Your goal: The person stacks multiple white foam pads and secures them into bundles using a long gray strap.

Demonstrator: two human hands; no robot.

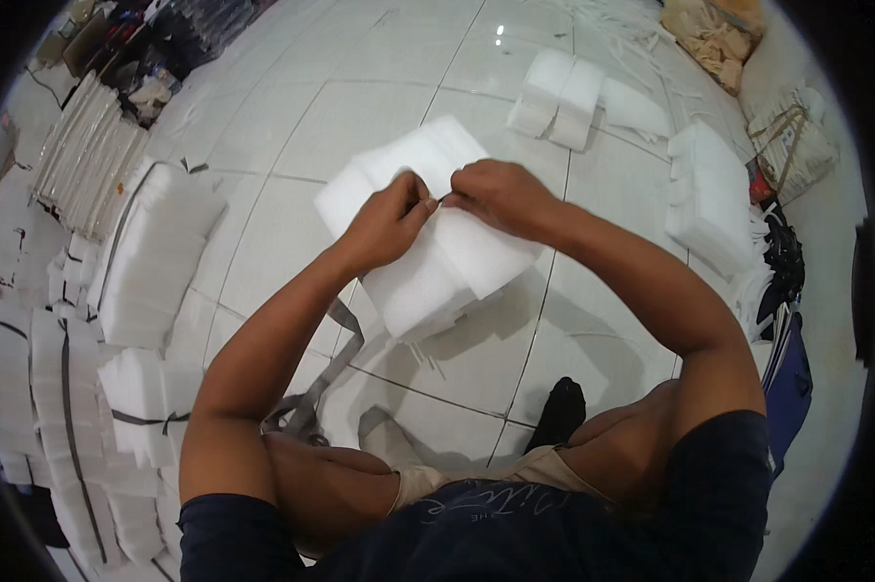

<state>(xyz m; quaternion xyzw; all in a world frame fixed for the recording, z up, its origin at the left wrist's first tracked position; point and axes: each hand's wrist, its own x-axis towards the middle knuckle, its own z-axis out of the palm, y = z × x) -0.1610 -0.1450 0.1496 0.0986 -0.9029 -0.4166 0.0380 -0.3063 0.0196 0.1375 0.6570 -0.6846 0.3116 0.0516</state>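
both hands pinch something thin on top of the foam stack (pixel 428 233), held above the floor (pixel 360 107). left hand (pixel 389 221) and right hand (pixel 501 197) are closed tight. if a pinch slips, the sheets could slide and fall apart.

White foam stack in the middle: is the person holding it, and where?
Yes. Both hands, left hand and right hand, pinch something small and dark on top of the white foam stack. It looks like a strap; too small to tell.
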